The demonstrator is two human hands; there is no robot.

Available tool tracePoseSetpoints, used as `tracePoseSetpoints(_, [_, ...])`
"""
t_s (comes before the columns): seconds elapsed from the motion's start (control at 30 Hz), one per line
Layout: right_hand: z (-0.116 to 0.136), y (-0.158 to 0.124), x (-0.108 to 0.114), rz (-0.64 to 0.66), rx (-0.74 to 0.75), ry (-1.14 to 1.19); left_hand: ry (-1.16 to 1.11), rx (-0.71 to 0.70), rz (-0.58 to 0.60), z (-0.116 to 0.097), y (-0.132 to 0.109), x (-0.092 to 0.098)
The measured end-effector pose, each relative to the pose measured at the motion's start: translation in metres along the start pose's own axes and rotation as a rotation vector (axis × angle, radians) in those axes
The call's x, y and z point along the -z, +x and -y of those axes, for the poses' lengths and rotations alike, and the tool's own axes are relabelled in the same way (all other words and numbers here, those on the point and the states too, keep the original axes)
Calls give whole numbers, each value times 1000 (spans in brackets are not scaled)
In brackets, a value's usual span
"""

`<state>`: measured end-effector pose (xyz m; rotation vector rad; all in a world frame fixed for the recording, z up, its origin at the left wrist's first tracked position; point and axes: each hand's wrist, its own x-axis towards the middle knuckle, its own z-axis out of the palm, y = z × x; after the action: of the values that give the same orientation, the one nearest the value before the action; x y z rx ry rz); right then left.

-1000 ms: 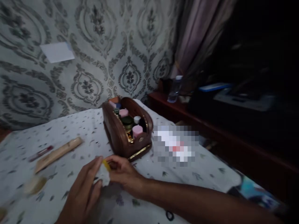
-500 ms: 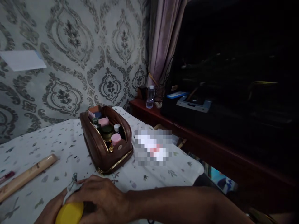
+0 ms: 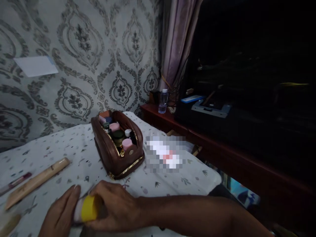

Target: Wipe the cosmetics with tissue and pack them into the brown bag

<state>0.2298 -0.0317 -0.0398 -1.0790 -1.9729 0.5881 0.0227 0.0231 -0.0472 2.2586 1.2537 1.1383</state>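
Note:
At the bottom of the view, my left hand (image 3: 59, 210) and my right hand (image 3: 117, 205) close on a small container from its two sides. Its yellow cap (image 3: 89, 208) faces my right fingers, and its pale body (image 3: 78, 210), blurred, lies against my left fingers. The container is tipped on its side just above the bed cover. Beyond my hands stands a brown cosmetic bag (image 3: 108, 153), unzipped at the top. Inside it are a pink-lidded jar (image 3: 127, 144), a dark green-lidded jar (image 3: 118, 135) and a white-capped bottle (image 3: 128, 132).
To the left lie a long beige tube (image 3: 39, 181) and a slim dark red tube (image 3: 18, 181) on the patterned sheet (image 3: 74, 148). A blurred-out item (image 3: 165, 154) lies right of the bag. A water bottle (image 3: 163, 102) stands on the red-brown ledge (image 3: 150, 112) near a large dark screen (image 3: 247, 65).
The container has turned from showing its yellow cap upward to lying sideways, cap to the right. My hands have shifted slightly, and the whole view has moved a little leftward.

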Motion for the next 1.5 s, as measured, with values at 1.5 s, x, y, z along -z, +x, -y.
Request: tracePoseSetpoints(1.5, [38, 15, 65, -250, -139, 663, -2, -270, 11, -27, 11, 9])
